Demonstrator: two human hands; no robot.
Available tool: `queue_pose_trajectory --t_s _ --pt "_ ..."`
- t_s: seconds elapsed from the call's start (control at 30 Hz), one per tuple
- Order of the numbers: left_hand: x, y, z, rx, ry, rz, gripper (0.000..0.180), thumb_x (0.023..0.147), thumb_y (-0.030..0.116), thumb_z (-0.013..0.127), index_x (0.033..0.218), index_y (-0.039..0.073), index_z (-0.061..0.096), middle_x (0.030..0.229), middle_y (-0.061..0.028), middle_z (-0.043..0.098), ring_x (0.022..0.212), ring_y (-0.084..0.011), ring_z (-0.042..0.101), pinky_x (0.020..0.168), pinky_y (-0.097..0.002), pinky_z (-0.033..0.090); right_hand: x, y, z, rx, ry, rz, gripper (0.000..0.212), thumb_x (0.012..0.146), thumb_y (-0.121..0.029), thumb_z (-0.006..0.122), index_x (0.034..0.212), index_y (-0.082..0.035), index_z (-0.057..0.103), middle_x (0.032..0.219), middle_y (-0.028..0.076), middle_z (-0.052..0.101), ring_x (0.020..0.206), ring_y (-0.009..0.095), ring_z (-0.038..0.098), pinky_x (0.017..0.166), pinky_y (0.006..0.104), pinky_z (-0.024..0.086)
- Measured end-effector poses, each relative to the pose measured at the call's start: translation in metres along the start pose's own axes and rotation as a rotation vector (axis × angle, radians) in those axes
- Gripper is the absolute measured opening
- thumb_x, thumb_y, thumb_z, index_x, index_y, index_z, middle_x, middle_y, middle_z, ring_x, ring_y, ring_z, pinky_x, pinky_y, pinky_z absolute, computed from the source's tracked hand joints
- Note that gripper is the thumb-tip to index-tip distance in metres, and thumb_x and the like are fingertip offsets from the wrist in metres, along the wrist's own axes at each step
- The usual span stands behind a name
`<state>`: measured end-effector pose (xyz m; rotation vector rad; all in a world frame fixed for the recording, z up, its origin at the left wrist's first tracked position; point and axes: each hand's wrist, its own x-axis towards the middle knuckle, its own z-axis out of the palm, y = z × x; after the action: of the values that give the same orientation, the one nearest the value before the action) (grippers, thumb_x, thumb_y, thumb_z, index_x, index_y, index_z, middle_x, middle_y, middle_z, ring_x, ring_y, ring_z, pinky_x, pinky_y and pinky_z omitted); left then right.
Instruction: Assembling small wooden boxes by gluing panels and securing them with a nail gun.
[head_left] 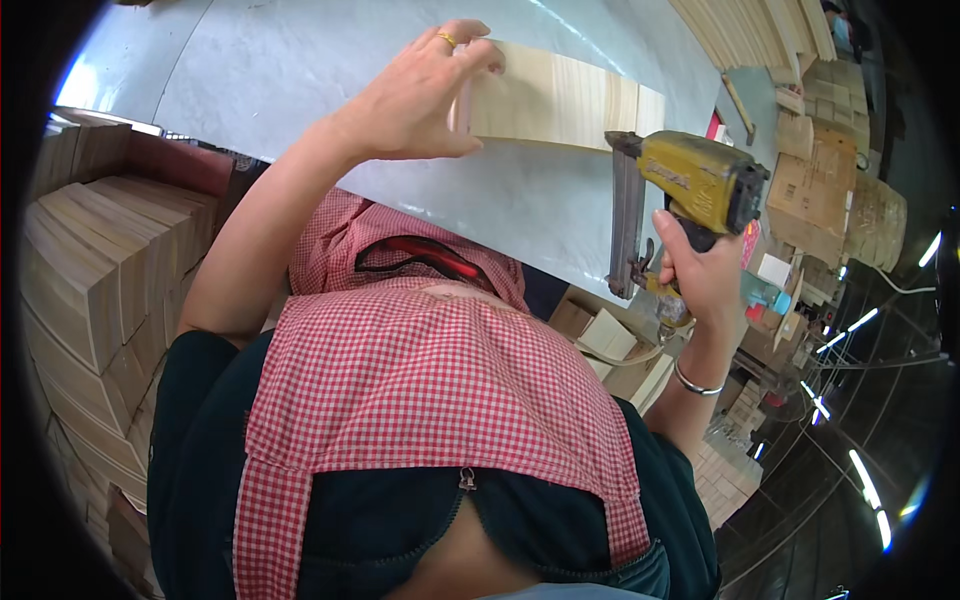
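Note:
My right hand [700, 265] is wrapped round the handle of a yellow and black nail gun [690, 170] with a long grey magazine. The gun's nose touches or hovers just over the right end of a pale wooden piece [555, 95]; I cannot tell which. My left hand [425, 95], with a ring on one finger, spans the left end of that piece, fingers on the far side and thumb on the near side. A narrow pinkish wooden strip [461, 108] shows upright at that end, inside the hand's curve. The wooden piece lies on the grey-white table.
Grey-white table [280, 90] stretches ahead. Stacked wooden boards [90, 250] stand at the left. More long boards [755, 35] lie at the far right, with cardboard boxes [815, 190] beyond. A pale air hose [625, 360] hangs below the gun, near wood pieces under the table edge.

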<state>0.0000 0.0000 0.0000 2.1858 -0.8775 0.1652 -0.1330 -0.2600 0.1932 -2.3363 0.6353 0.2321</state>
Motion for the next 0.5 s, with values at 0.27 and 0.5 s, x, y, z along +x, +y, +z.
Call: queue_pose_trajectory --t_s 0.27,0.5 --pt "0.021 0.022 0.015 -0.283 0.042 -0.035 0.079 0.06 0.01 0.078 0.133 0.013 0.049 0.142 -0.0122 0.046 0.113 -0.0344 0.057 0.098 -0.0422 0.053 -0.011 -0.016 -0.004 0.003 -0.071 -0.111 0.027 0.091 -0.017 0.077 0.105 0.003 0.066 0.068 0.004 0.063 0.045 0.01 0.052 0.042 0.0217 0.043" --pt "0.032 0.03 0.015 -0.274 0.067 -0.029 0.083 0.057 0.011 0.08 0.134 0.013 0.047 0.141 -0.0119 0.047 0.11 -0.0343 0.057 0.095 -0.0422 0.055 -0.008 -0.027 0.008 0.092 -0.163 -0.2 0.02 0.088 -0.008 0.078 0.103 0.002 0.069 0.071 0.002 0.066 0.045 0.009 0.05 0.041 0.0231 0.037"
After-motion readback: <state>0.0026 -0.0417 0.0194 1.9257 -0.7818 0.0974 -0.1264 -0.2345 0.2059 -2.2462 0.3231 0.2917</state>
